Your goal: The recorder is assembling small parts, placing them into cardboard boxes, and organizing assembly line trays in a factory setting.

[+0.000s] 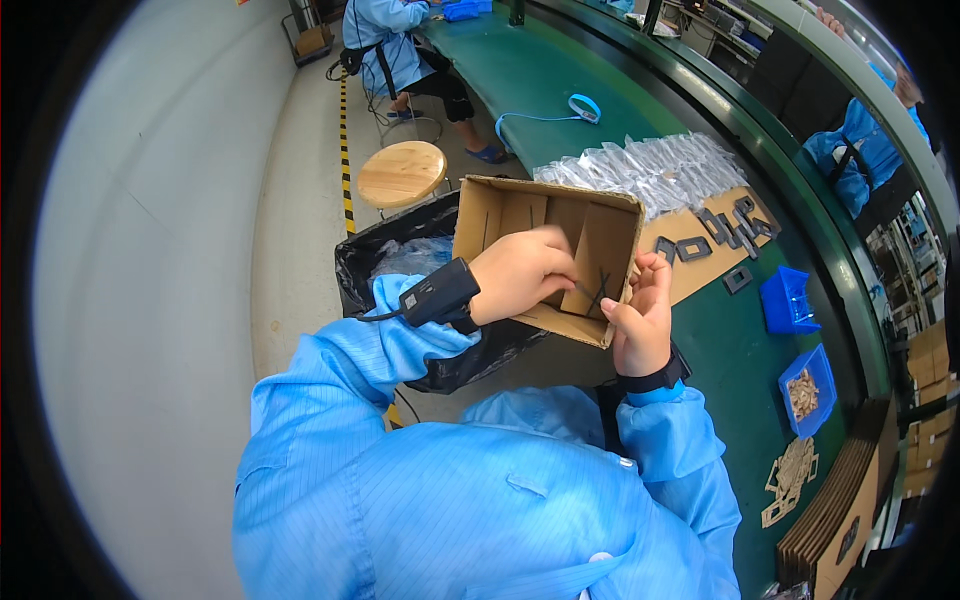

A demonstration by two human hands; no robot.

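An open cardboard box (pixel 493 187) is tilted in front of me, its inside facing me. My right hand (pixel 643 318) grips its right side, thumb on the near inner edge and fingers along the outer wall. My left hand (pixel 525 270) reaches over the left rim into the box, fingers curled together. What those fingertips hold, if anything, is too small to make out. Beside them, thin dark strips (pixel 601 291) cross near the right inner wall. A black device with a cable (pixel 440 293) is strapped on my left wrist, and a black band (pixel 656 372) circles the right one.
Below the box stands a bin lined with a black bag (pixel 365 262); a round wooden stool (pixel 402 174) is behind it. The green bench (pixel 715 335) carries clear plastic bags (pixel 650 170), dark rectangular frames (pixel 692 248) and blue bins (pixel 790 300). A seated person (pixel 385 40) works farther off.
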